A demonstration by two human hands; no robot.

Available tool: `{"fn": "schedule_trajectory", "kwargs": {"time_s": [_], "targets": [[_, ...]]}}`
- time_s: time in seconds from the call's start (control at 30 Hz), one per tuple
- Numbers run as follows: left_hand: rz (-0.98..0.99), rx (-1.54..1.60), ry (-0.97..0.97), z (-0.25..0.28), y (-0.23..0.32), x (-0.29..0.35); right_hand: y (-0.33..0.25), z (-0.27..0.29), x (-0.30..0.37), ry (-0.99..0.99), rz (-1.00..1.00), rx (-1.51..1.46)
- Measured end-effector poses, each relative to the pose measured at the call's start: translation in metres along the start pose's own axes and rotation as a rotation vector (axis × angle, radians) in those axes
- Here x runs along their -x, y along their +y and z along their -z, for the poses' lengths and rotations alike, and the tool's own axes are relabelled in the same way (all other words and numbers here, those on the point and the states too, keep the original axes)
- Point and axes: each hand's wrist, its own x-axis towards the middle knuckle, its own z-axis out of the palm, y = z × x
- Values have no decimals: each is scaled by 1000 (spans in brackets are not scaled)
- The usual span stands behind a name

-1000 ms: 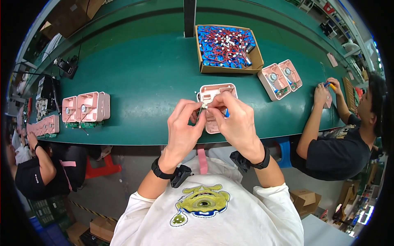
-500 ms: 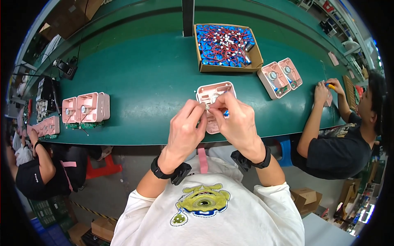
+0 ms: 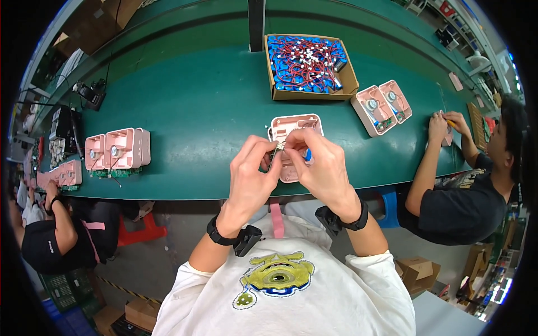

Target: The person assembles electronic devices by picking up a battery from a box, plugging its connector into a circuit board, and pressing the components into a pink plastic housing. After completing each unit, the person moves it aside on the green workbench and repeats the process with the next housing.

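In front of me a pink plastic housing (image 3: 290, 173) lies on the bench, partly covered by my hands. Above it, a small white wire connector (image 3: 279, 145) shows between my fingertips. My left hand (image 3: 252, 172) is closed in a pinch on the connector's left side. From the right, my right hand (image 3: 324, 167) pinches the connector at its thin wires, fingers closed. A bit of blue battery (image 3: 308, 155) peeks out beside my right fingers, inside the housing. Whether the connector is one piece or two joined halves is too small to tell.
A cardboard box (image 3: 314, 96) full of blue batteries with red wires stands behind. Pink housings with speakers sit right (image 3: 367, 115) and left (image 3: 124, 147). Black equipment (image 3: 63, 126) is at the far left. People work on both sides; one holds a yellow-handled tool (image 3: 450, 122).
My fingertips have parted slightly, so the white connector shows more plainly. My hands stay above the housing, which has shifted a little. The co-worker's hands at left have moved slightly.
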Motion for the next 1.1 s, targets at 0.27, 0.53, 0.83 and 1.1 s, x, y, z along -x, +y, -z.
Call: {"fn": "schedule_trajectory", "kwargs": {"time_s": [0.27, 0.53, 0.83, 1.1], "targets": [[-116, -126, 2, 0, 3, 0, -4, -6, 1, 40, 64, 43], [-103, -68, -29, 0, 5, -2, -3, -7, 6, 55, 31, 61], [258, 44, 41, 6, 15, -12, -27, 17, 17, -32, -19, 393], [465, 242, -166, 2, 8, -8, -22, -16, 42, -130, -307, 411]]}}
